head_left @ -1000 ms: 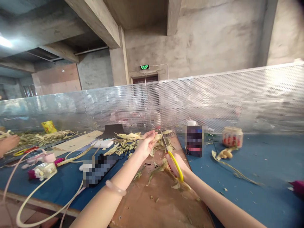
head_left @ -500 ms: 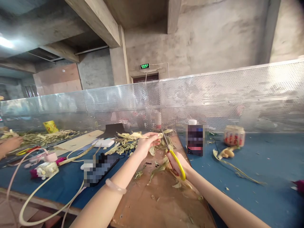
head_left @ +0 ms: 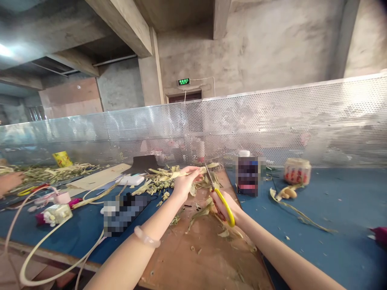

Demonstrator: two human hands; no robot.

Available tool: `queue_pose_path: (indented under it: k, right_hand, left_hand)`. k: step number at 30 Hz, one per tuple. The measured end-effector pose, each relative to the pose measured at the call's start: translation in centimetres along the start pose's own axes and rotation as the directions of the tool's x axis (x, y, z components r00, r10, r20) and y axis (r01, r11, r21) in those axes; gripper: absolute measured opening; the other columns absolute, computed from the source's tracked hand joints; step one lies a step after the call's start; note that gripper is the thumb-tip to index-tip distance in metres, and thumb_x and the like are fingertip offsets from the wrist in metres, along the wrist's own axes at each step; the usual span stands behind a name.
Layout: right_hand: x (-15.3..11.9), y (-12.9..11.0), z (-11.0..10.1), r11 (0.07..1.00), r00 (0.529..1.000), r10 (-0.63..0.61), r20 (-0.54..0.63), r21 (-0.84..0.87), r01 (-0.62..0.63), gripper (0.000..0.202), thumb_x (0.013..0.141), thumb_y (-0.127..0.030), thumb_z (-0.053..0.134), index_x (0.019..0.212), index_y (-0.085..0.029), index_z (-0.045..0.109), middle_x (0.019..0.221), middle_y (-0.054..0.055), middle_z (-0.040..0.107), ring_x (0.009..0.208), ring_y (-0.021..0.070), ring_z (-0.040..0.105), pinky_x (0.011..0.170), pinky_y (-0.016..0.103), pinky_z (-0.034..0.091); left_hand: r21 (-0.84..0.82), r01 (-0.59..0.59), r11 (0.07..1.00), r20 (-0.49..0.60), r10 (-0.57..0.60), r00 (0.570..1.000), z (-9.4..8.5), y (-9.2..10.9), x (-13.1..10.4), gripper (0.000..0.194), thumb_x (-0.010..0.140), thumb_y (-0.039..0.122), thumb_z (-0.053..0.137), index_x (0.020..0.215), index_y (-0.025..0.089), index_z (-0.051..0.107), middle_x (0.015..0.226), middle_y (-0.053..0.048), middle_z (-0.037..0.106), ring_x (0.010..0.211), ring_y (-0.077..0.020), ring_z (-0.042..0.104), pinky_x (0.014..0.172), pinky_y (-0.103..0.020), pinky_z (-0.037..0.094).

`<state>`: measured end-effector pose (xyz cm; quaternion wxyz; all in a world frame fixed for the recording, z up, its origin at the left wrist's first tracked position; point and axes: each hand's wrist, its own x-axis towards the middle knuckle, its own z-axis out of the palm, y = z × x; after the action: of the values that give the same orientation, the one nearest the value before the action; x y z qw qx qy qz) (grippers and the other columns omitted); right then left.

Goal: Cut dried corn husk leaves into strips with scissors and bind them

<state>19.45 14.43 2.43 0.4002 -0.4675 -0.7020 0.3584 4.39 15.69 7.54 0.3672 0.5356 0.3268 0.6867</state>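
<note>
My left hand is closed on a pale dried plant stalk, whose leafy tip reaches past the fingers to the right. My right hand grips a pair of scissors with yellow handles. The scissor blades point up and away, right beside the left fingertips and the stalk; whether they touch it I cannot tell. Dried leaf scraps lie on the brown board beneath both hands. A pile of dried stalks sits just left of the left hand.
A perforated metal screen runs along the table's back. On the blue table stand a plastic jar and a blurred upright screen. Left are a white box, a blurred phone, looping cables and another person's hand.
The view has shifted slightly, with the whole scene a little higher and to the left. Both hands keep nearly the same pose, with the stalk and scissors still held.
</note>
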Motion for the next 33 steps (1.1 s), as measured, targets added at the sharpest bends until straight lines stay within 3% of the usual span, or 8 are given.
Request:
queue_pose_path:
  k: [12,33]
  right_hand:
    - [0.06,0.43,0.12,1.0,1.0,-0.021,0.011,0.017,0.021,0.029,0.082,-0.037,0.04,0.059,-0.02,0.042,0.043,-0.005,0.041,0.042,0.0093,0.041,0.044,0.02,0.032]
    - [-0.28,-0.18,0.06,1.0,1.0,-0.002,-0.001,-0.01,0.002,0.033,0.082,-0.037,0.039,0.055,-0.02,0.042,0.038,-0.004,0.04,0.041,0.0093,0.039,0.044,0.02,0.03]
  left_hand:
    - [0.003,-0.025,1.0,-0.046,0.025,0.999,-0.31,0.02,0.32,0.018,0.063,0.026,0.074,0.076,0.014,0.07,0.075,-0.005,0.07,0.068,-0.0155,0.065,0.058,-0.024,0.053]
    - [0.049,-0.004,0.999,-0.033,0.006,0.999,-0.08,0.15,-0.02,0.018,0.062,0.026,0.074,0.075,0.014,0.069,0.073,-0.005,0.069,0.067,-0.0169,0.065,0.061,-0.029,0.054]
